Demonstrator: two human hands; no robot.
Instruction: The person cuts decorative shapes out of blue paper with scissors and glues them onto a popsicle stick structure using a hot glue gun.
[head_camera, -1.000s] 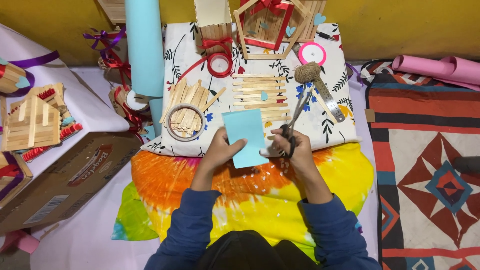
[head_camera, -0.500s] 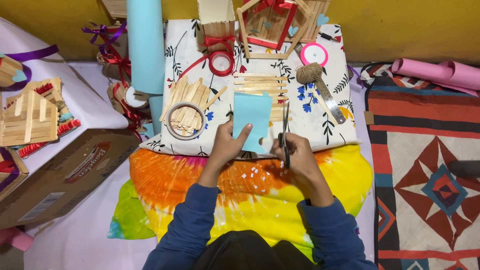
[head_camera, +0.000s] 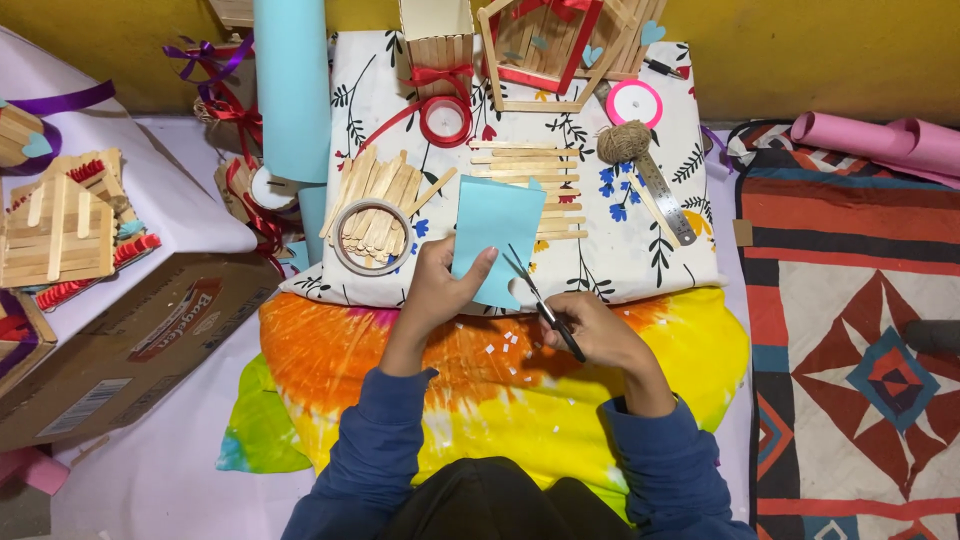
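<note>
While you look down from the head camera, your left hand (head_camera: 435, 290) pinches the lower left edge of a light blue paper piece (head_camera: 497, 232), thumb on top, holding it up over the near edge of a white floral cloth (head_camera: 640, 255). Your right hand (head_camera: 597, 335) is closed around the dark handles of a pair of scissors (head_camera: 535, 295), whose blades are parted and point up and left, their tips meeting the paper's lower right edge. Small white paper scraps (head_camera: 505, 345) lie scattered on the orange and yellow tie-dye cloth (head_camera: 320, 350) between your two hands. Just left of the paper, a clear tape ring (head_camera: 371, 237) sits atop a fan of wooden craft sticks (head_camera: 375, 190). Behind the paper, more craft sticks lie in a flat row (head_camera: 520, 165). Farther back rest a red ribbon spool (head_camera: 446, 120), a twine ball (head_camera: 623, 141), a metal ruler (head_camera: 661, 198) and a pink ribbon spool (head_camera: 634, 102). A light blue paper roll (head_camera: 292, 90) stands at upper left, and a patterned rug (head_camera: 850, 340) covers the floor at right.
</note>
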